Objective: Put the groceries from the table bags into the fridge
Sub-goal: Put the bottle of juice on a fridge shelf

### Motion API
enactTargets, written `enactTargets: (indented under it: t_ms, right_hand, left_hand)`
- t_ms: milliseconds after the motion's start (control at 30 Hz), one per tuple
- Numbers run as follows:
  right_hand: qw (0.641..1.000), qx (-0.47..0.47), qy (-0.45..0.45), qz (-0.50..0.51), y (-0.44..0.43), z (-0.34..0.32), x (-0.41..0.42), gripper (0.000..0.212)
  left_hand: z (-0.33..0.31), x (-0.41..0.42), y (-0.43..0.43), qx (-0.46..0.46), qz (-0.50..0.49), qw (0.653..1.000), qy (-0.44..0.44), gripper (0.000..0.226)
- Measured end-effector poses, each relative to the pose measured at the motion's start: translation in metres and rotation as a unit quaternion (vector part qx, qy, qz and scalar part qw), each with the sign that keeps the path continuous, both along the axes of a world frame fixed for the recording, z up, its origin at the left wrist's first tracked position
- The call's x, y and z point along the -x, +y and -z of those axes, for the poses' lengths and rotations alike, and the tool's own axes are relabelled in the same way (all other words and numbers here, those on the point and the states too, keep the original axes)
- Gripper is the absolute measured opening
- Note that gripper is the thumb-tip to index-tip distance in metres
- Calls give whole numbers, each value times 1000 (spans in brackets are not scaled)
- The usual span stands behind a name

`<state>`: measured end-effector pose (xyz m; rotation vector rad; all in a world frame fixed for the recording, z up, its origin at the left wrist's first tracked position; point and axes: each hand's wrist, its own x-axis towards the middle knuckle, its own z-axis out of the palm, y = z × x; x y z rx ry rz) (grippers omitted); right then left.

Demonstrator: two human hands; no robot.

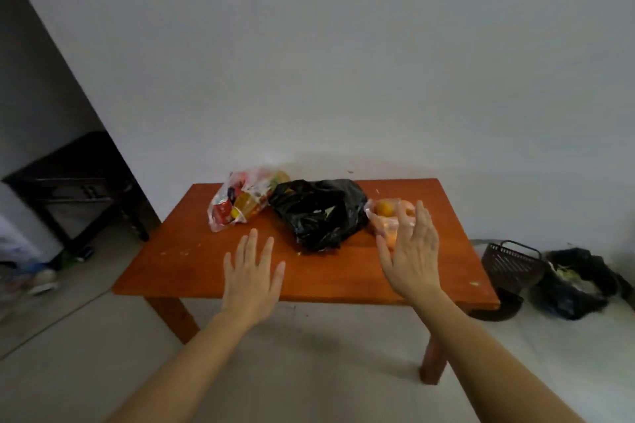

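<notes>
While both arms extended over the near table edge, the left hand [252, 280] hovered palm-down, fingers straight, spread and empty. The right hand [410, 259] stood edge-on, fingers likewise extended and holding nothing, just before the thin translucent bag of orange fruit [386, 216], probably because that bag was to be taken first; contact could not be judged. Farther back on the low reddish-brown wooden table [192, 251] lay a crumpled black plastic bag [319, 213] at centre and a clear plastic bag of colourful packets [240, 203] at left. All three sat toward the pale wall [343, 62]. No fridge was visible.
</notes>
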<state>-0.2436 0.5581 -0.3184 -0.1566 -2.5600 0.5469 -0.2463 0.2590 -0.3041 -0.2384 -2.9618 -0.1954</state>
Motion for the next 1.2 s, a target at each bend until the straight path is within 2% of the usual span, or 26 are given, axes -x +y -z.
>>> enactTargets:
  t_ms: [133,333,467,734,934,1067,1200]
  right_hand:
    - [999,10,-21,-34,-10,-14,100,73]
    - [990,8,-53,-128,-61,-5,200,73]
    - [985,-5,-84,-150,-105,6,263,72]
    - [973,-52,-144,-171,-186,34,384,65]
    - [961,-23,-213,-177,-261,53,459,53]
    - [938,-18,-251,-238,-309,67,488,44]
    - [906,-68,-297,-295,-340,88,519,42]
  left_hand:
    - [-8,68,-18,7,-48,999,1,68]
    - [10,128,-65,24,-119,991,-50,65]
    - [29,181,-101,8,-137,988,-72,65]
    - [82,324,-159,-45,-66,992,-102,63]
    - [118,420,-213,-68,-4,981,-182,61]
    - [146,450,-233,-63,42,974,-213,56]
    - [166,463,-240,-65,26,977,-199,63]
